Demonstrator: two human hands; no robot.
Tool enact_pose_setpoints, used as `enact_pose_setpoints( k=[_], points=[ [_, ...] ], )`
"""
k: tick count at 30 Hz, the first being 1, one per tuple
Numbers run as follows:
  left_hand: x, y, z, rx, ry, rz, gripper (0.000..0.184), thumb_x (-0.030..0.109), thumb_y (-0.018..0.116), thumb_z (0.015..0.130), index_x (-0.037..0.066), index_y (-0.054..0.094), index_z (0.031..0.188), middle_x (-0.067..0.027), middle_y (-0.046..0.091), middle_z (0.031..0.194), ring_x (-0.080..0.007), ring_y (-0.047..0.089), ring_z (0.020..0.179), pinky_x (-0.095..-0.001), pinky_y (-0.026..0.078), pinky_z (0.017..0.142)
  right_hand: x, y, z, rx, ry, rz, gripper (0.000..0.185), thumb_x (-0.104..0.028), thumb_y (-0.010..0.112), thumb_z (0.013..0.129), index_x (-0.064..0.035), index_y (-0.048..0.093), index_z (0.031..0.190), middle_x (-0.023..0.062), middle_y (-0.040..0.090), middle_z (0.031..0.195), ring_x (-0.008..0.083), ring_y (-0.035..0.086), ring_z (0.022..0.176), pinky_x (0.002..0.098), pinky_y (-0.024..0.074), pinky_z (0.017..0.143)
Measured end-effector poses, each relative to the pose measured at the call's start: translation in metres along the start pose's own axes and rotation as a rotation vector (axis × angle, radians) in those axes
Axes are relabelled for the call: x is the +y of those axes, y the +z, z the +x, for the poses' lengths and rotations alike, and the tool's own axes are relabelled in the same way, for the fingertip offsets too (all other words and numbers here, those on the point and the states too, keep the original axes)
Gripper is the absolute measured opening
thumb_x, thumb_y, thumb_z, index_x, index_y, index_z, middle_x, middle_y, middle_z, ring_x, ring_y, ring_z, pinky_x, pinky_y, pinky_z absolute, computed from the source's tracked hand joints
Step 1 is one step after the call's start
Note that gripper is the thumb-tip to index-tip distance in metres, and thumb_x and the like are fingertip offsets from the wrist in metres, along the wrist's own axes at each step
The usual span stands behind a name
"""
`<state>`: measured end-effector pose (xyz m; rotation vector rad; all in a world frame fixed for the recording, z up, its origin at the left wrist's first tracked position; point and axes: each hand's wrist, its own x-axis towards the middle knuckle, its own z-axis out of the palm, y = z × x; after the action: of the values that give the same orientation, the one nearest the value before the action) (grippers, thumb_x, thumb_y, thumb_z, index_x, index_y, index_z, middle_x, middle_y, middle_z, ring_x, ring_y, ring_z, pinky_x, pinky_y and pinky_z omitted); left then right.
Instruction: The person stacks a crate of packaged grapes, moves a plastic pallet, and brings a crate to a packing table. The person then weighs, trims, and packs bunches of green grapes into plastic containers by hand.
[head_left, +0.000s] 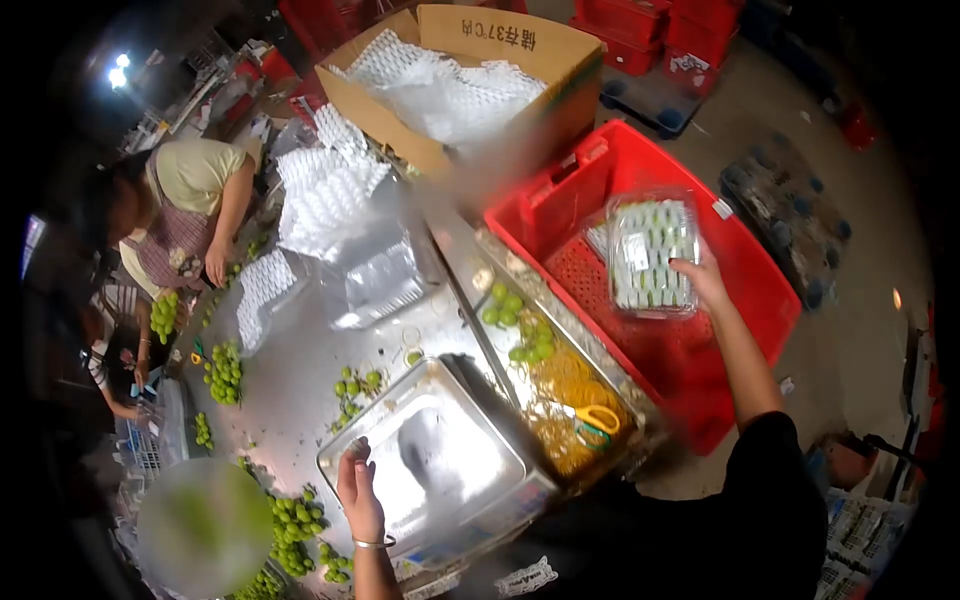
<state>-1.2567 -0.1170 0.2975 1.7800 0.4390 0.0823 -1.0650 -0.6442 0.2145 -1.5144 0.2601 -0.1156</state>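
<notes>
My right hand (703,282) grips the edge of a clear plastic clamshell box (652,256) holding green fruit, probably grapes, under white foam netting. The box is over the red crate (612,322), and part of another pack shows beneath it. My left hand (360,492) holds nothing, its fingers loosely extended beside the left rim of a shiny metal tray (455,440). That tray bears only reflections and shadow. Loose green grapes (357,390) lie on the metal table just beyond it.
Yellow-handled scissors (598,420) lie among rubber bands (565,385). A cardboard box (570,85) holds foam netting. Empty clear boxes (380,275) and grape bunches (292,530) are on the table. A co-worker (195,210) stands across it. A blurred smudge covers the lower left.
</notes>
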Motion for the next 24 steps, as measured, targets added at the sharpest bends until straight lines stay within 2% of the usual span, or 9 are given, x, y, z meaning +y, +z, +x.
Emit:
enact_pose_setpoints(
  k=[4,6,8,11,14,16,20,22,24],
  points=[
    [0.016,0.016,0.067,-0.068,0.189,0.407,0.034,0.009,0.043,0.085,-0.002,0.042,0.117,-0.0171,0.044,0.121,-0.0261,0.042,0.113,-0.0336,0.032,0.095,0.066,0.022,0.084,-0.249,0.117,-0.135,0.058,-0.007,0.061,0.074,-0.0008,0.035,0.126,0.0123,0.052,0.109,0.0167,0.051,0.095,0.028,0.042,0.081],
    [0.03,0.025,0.11,-0.106,0.431,0.814,0.036,0.008,0.046,0.083,0.0,0.042,0.118,-0.0197,0.041,0.123,-0.0329,0.041,0.113,-0.0345,0.032,0.095,0.101,0.047,0.098,-0.24,-0.26,-0.737,0.05,-0.017,0.055,0.08,0.0003,0.036,0.124,0.0183,0.051,0.114,0.028,0.05,0.102,0.0321,0.0387,0.087],
    [0.025,0.034,0.159,-0.056,0.557,0.956,0.037,0.009,0.05,0.081,0.001,0.043,0.117,-0.0218,0.036,0.126,-0.0377,0.039,0.113,-0.0374,0.031,0.095,0.176,0.067,0.099,-0.413,-0.095,-1.163,0.051,-0.025,0.054,0.078,-0.0054,0.04,0.123,0.0212,0.046,0.117,0.0339,0.044,0.11,0.0383,0.0336,0.092],
    [0.01,0.039,0.225,0.054,0.705,1.257,0.034,0.016,0.055,0.08,0.005,0.05,0.112,-0.0171,0.045,0.12,-0.0311,0.046,0.108,-0.0384,0.033,0.094,0.244,0.088,0.054,-0.4,-0.143,-1.584,0.067,-0.031,0.053,0.077,-0.0196,0.02,0.134,0.0216,0.001,0.139,0.0425,0.009,0.127,0.0555,0.0155,0.098],
    [0.006,0.031,0.259,-0.24,0.367,1.41,0.028,0.025,0.058,0.077,0.011,0.058,0.102,-0.0092,0.058,0.104,-0.0239,0.054,0.095,-0.0375,0.035,0.092,0.195,0.114,0.066,-0.363,0.179,-1.439,0.063,-0.03,0.049,0.08,-0.0191,0.019,0.135,0.0207,-0.001,0.14,0.0423,0.006,0.127,0.056,0.014,0.098],
    [-0.003,0.026,0.266,-0.198,0.548,1.405,0.024,0.032,0.058,0.075,0.016,0.062,0.093,-0.0033,0.063,0.085,-0.0215,0.059,0.078,-0.0347,0.042,0.08,0.142,0.141,0.086,-0.252,0.119,-1.558,0.049,-0.03,0.047,0.083,-0.015,0.036,0.128,0.0244,0.027,0.132,0.0381,0.031,0.12,0.0507,0.0289,0.093],
    [-0.002,0.027,0.257,-0.27,0.586,1.326,0.021,0.032,0.057,0.076,0.017,0.062,0.09,-0.0052,0.062,0.077,-0.0238,0.059,0.067,-0.0345,0.047,0.057,0.046,0.222,0.086,-0.168,-0.443,-0.441,0.027,-0.01,0.051,0.08,-0.0039,0.055,0.106,0.0133,0.063,0.087,0.0261,0.063,0.078,0.0329,0.0498,0.066],
    [-0.003,0.032,0.253,-0.27,0.686,1.248,0.018,0.027,0.054,0.079,0.014,0.059,0.089,-0.0059,0.061,0.074,-0.0245,0.059,0.065,-0.0343,0.047,0.056,-0.02,0.292,0.058,-0.432,-0.88,-0.316,0.033,-0.002,0.051,0.077,-0.0027,0.052,0.11,0.0156,0.059,0.098,0.0279,0.059,0.089,0.0327,0.0472,0.075],
    [-0.009,0.036,0.253,-0.288,0.732,1.315,0.015,0.019,0.051,0.08,0.011,0.056,0.091,-0.0074,0.06,0.071,-0.0253,0.059,0.062,-0.0349,0.047,0.054,-0.04,0.37,0.069,-0.442,-0.771,-0.33,0.043,-0.006,0.055,0.076,-0.004,0.045,0.117,0.0162,0.05,0.115,0.0272,0.051,0.104,0.0318,0.0411,0.085]
  ],
)
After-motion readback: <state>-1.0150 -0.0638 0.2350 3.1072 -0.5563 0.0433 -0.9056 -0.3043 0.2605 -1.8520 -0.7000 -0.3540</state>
